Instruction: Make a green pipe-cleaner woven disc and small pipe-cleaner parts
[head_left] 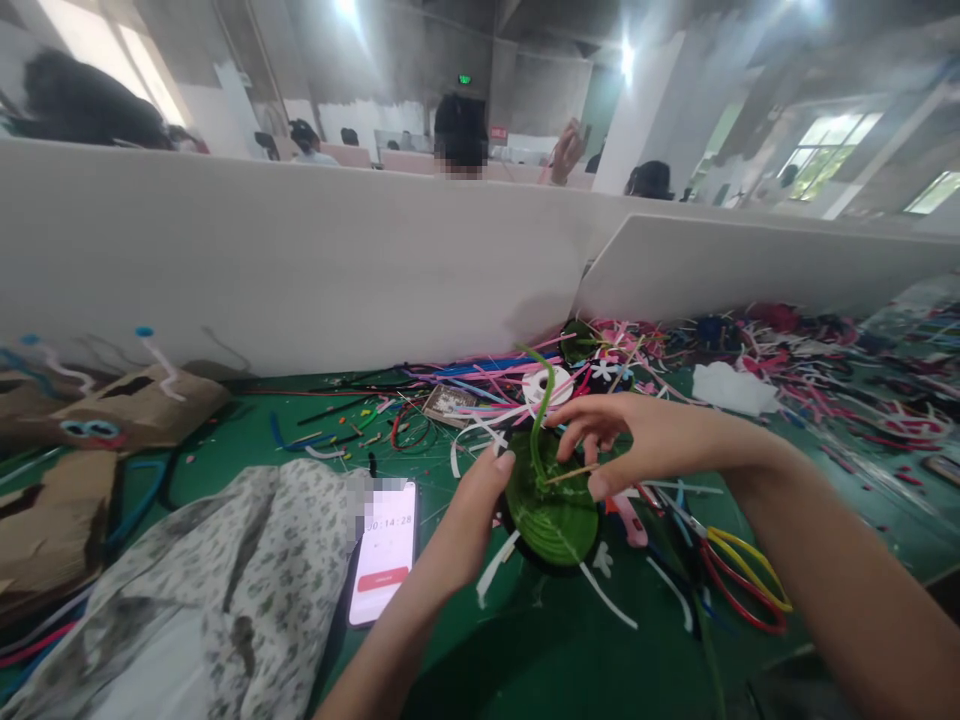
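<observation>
My left hand (476, 515) grips the left edge of a round disc (559, 535) coiled from fuzzy green pipe cleaner, with a dark rim. White strips stick out around its edge. From the middle of the disc a loose green pipe cleaner (541, 410) rises and bends over at the top. Over the disc, my right hand (626, 435) has its thumb and fingers curled round a thin wooden stick (568, 475), whose tip meets the disc near the base of that green stem.
A phone (384, 560) showing a timer lies left of the disc, beside a floral cloth (247, 540). Scissors (746, 580) with red and yellow handles lie at right. Pipe cleaners (795, 370) pile along the white partition (300, 260). Cardboard pieces (161, 405) stand at left.
</observation>
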